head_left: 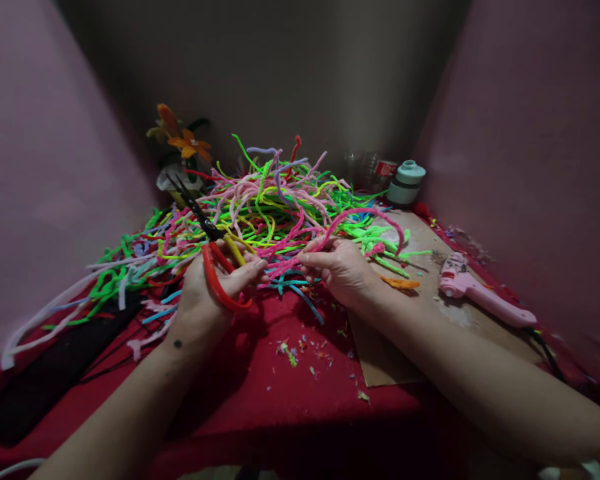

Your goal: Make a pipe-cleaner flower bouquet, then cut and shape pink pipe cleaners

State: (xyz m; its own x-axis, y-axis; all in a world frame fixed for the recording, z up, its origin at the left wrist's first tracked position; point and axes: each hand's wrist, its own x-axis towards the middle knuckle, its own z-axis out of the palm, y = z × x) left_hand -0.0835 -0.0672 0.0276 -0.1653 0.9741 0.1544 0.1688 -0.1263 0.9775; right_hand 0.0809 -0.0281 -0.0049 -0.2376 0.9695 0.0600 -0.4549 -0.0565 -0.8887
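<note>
My left hand (205, 283) is closed round scissors (220, 267) with one red and one yellow handle. Their dark blades point up and away, slightly apart. The thumb and fingertips of that hand also pinch near one end of a fuzzy pink pipe cleaner (353, 212). Facing it, my right hand (343, 270) pinches the same pink strand, which loops up over the hand and curves down to the right. Just beyond both hands lies a big tangled heap of coloured pipe cleaners (260, 193).
A pink glue gun (480, 297) lies on a cardboard sheet (387, 357) at the right. Behind stand a mint-lidded jar (407, 183) and an orange flower (190, 143). Fuzz scraps (293, 353) dot the red cloth (260, 400). A black strip (45, 380) lies left.
</note>
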